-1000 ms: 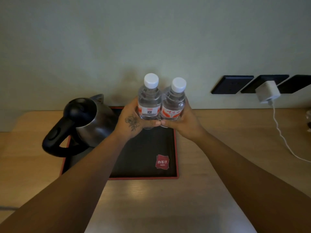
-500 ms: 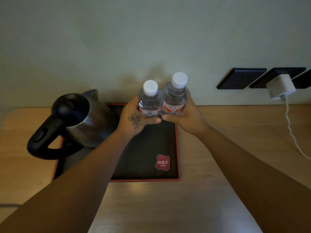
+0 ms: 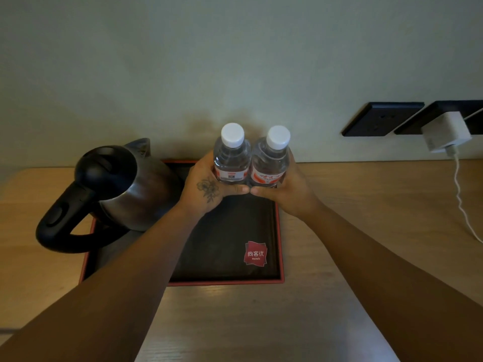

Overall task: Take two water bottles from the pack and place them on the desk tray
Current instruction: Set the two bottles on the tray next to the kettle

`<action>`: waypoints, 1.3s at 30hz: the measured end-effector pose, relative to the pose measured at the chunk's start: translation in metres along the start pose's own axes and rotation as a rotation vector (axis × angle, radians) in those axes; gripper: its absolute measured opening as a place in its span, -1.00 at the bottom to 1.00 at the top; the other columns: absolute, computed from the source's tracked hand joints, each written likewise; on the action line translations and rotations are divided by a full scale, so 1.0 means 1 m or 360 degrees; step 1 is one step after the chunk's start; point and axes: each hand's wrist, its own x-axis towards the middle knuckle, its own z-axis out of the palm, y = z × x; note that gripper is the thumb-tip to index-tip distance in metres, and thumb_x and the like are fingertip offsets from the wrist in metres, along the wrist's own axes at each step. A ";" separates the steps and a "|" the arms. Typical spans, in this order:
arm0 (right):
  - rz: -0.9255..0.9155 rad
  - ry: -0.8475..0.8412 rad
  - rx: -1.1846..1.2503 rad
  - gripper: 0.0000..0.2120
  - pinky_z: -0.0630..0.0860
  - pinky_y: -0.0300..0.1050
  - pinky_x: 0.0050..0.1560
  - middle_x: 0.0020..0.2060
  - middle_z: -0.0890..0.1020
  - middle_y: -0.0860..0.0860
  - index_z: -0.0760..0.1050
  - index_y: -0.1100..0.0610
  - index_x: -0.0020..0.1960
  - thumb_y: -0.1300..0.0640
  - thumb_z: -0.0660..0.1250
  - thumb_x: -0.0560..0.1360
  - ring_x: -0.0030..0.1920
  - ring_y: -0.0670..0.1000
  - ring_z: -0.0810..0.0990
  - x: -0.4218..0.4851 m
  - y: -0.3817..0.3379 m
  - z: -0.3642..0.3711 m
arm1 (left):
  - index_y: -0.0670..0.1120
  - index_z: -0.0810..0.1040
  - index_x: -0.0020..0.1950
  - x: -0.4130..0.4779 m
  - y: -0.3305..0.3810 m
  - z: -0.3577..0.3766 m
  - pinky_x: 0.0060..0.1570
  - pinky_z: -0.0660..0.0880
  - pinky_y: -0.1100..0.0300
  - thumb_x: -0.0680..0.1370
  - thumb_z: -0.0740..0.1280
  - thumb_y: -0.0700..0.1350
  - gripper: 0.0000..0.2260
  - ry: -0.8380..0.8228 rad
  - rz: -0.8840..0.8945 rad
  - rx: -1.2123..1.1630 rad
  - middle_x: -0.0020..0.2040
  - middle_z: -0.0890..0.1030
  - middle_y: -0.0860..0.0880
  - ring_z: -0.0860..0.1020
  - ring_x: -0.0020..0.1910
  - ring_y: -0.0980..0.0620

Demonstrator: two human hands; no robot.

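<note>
From the head view, the left hand (image 3: 206,190) and right hand (image 3: 283,195) each wrap fingers around one of the two water bottles (image 3: 252,159), pressed side by side over the far end of the tray (image 3: 279,246); since a moment ago the pair has levelled and sunk slightly toward the tray; whether the bases touch it is hidden; release seems close; the kettle (image 3: 125,186) stands just left on the counter (image 3: 366,205).

Left hand (image 3: 209,190): forearm enters from 7 o'clock, fingers curled closed, flower tattoo on back. Right hand (image 3: 283,189): forearm enters from 5 o'clock, fingers curled closed. Thumb tips touching at centre.
</note>
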 end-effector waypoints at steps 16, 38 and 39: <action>0.0060 0.0065 -0.0359 -0.08 0.52 0.25 0.50 0.52 0.49 0.05 0.27 0.05 0.60 0.12 0.69 0.38 0.53 0.12 0.49 -0.006 -0.022 -0.011 | -0.09 0.37 0.54 -0.023 0.044 -0.010 0.41 0.54 0.02 0.41 0.70 -0.20 -0.21 0.0003 0.0109 0.0446 0.45 0.59 -0.03 0.55 0.44 0.01; 0.0019 0.0041 -0.0534 -0.61 0.51 0.08 0.35 0.35 0.65 0.08 0.51 0.04 0.42 0.02 0.45 0.63 0.35 0.15 0.60 -0.025 -0.117 -0.055 | -0.08 0.66 0.39 -0.022 0.176 -0.044 0.13 0.59 -0.16 0.59 0.43 -0.31 -0.62 -0.0419 0.0731 0.1799 0.29 0.64 -0.11 0.66 0.20 -0.25; 0.0021 0.0033 -0.0536 -0.60 0.51 0.09 0.35 0.36 0.65 0.09 0.49 0.05 0.43 0.02 0.43 0.64 0.36 0.15 0.59 -0.026 -0.116 -0.056 | -0.09 0.66 0.37 -0.022 0.175 -0.043 0.10 0.59 -0.15 0.60 0.43 -0.30 -0.65 -0.0401 0.0719 0.1810 0.27 0.64 -0.12 0.66 0.17 -0.27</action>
